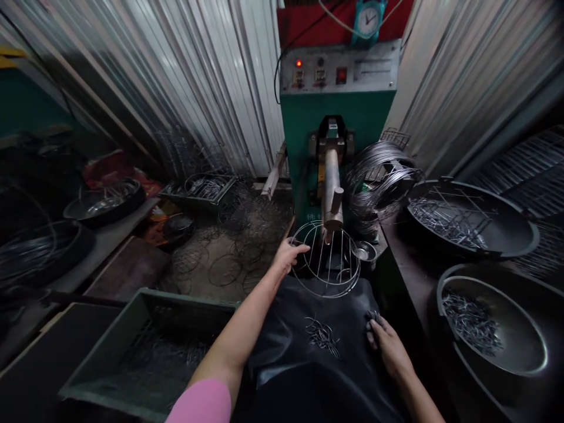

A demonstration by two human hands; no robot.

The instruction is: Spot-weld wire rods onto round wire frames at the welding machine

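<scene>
Head view. Left hand [288, 255] at the left rim of a round wire frame [326, 258]; thumb side closed on the rim, index finger out straight, aimed right across the hoop. Frame sits just beyond the far edge of the black apron [282, 346], its near rim overlapping that edge, directly under the blunt end of the machine's metal arm [332, 176]. Whether arm and wire touch: cannot tell. Frame is nearly round, so no marked long axis; its ribs run from the machine side toward the wearer, fanning slightly, crossed by curved hoops.

Right hand [384, 338] at the apron's right edge, fingers bent and drawn together. Dark slivers at the fingertips; too dim to tell whether wire is pinched there.

On the apron, between the hands and nearer the right one: loose heap of short curved wires [321, 336], lying at mixed angles.

Right bench [394, 249]: wide black pan [506, 226] with straight rods toward its left side; nearer, a deep pan [524, 346] holding short wires. Wire coil [383, 182] stands right of the metal arm. Green crate [101, 346] low at left, wire pieces inside.
</scene>
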